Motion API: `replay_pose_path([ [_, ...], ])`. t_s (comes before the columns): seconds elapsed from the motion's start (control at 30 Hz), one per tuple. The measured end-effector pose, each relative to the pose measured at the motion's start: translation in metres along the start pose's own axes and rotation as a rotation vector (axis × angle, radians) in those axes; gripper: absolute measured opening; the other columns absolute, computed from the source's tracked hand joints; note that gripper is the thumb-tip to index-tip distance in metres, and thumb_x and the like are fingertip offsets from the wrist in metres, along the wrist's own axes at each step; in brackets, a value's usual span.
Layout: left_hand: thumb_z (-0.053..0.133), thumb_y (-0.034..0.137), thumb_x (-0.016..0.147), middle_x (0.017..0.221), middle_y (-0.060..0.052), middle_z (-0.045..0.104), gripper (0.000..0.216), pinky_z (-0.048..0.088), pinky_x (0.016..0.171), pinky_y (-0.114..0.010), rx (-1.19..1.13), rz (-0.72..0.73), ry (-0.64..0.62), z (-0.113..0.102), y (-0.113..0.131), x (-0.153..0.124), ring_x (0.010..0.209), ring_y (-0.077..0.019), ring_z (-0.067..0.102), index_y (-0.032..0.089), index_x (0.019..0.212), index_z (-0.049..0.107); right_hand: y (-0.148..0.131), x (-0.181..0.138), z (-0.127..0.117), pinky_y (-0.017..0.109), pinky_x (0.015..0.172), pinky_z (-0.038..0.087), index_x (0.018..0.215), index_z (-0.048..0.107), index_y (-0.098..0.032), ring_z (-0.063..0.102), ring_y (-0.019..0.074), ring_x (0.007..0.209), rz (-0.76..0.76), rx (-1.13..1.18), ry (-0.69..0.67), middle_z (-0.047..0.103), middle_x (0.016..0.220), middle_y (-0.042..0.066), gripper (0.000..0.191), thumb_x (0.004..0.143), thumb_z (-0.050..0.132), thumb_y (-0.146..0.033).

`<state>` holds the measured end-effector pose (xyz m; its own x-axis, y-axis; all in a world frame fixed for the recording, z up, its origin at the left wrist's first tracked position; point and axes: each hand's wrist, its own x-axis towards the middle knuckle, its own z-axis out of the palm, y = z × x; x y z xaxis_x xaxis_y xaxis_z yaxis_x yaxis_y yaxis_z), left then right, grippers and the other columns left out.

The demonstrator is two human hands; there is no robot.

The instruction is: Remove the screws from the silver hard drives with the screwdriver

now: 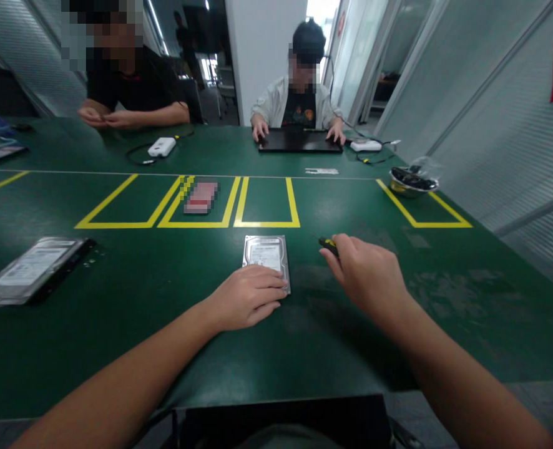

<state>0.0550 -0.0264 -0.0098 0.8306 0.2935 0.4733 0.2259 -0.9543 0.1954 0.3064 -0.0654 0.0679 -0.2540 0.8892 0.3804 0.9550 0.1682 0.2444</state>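
A silver hard drive (266, 254) lies flat on the green table (164, 324) just in front of me. My left hand (248, 297) rests on its near edge, fingers laid flat over the corner. Right of the drive, my right hand (367, 274) is closed round a small screwdriver (328, 244) with a black and yellow handle; only the handle's end shows past my fingers, and its thin tip points up-left over the table.
A second hard drive (33, 269) lies at the left with tiny screws beside it. Yellow taped boxes (187, 206) mark the table's middle. A metal bowl (412, 182) sits far right. Two people sit across, one at a laptop (299, 141).
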Motion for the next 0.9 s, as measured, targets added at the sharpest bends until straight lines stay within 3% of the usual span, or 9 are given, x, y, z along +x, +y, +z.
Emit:
replay_pose_path([
  [0.17, 0.059, 0.023, 0.091, 0.118, -0.006, 0.071, 0.026, 0.051, 0.1, -0.043, -0.005, -0.013, -0.004, 0.0, 0.0, 0.0, 0.115, -0.0228, 0.063, 0.019, 0.115, 0.069, -0.004, -0.002, 0.034, 0.029, 0.055, 0.024, 0.09, 0.055, -0.016, 0.063, 0.0177, 0.067, 0.041, 0.019, -0.007, 0.067, 0.08, 0.008, 0.027, 0.1, 0.038, -0.033],
  [0.33, 0.058, 0.022, 0.091, 0.116, -0.007, 0.072, 0.025, 0.052, 0.098, -0.043, -0.008, -0.021, 0.003, 0.0, 0.0, 0.002, 0.114, -0.0236, 0.063, 0.019, 0.113, 0.07, -0.011, 0.002, 0.051, 0.029, 0.051, 0.02, 0.094, 0.051, -0.017, 0.067, 0.0207, 0.069, 0.083, 0.015, -0.175, 0.068, 0.082, 0.009, 0.028, 0.1, 0.037, -0.04],
  [0.57, 0.058, 0.022, 0.09, 0.111, -0.006, 0.074, 0.024, 0.053, 0.096, -0.042, -0.02, -0.026, 0.015, -0.003, 0.002, 0.006, 0.111, -0.0229, 0.065, 0.02, 0.111, 0.071, -0.018, 0.016, 0.067, 0.028, 0.054, 0.033, 0.108, 0.048, -0.017, 0.07, 0.0263, 0.071, 0.121, 0.079, -0.332, 0.07, 0.082, 0.01, 0.034, 0.099, 0.035, -0.047],
  [0.9, 0.06, 0.024, 0.089, 0.111, -0.007, 0.074, 0.026, 0.052, 0.097, -0.041, -0.006, -0.035, 0.02, -0.002, 0.003, 0.006, 0.111, -0.0218, 0.065, 0.019, 0.113, 0.069, -0.012, 0.006, 0.071, 0.03, 0.061, 0.041, 0.133, 0.043, -0.019, 0.07, 0.025, 0.086, 0.066, 0.178, -0.327, 0.07, 0.105, 0.012, 0.047, 0.1, 0.032, -0.05],
])
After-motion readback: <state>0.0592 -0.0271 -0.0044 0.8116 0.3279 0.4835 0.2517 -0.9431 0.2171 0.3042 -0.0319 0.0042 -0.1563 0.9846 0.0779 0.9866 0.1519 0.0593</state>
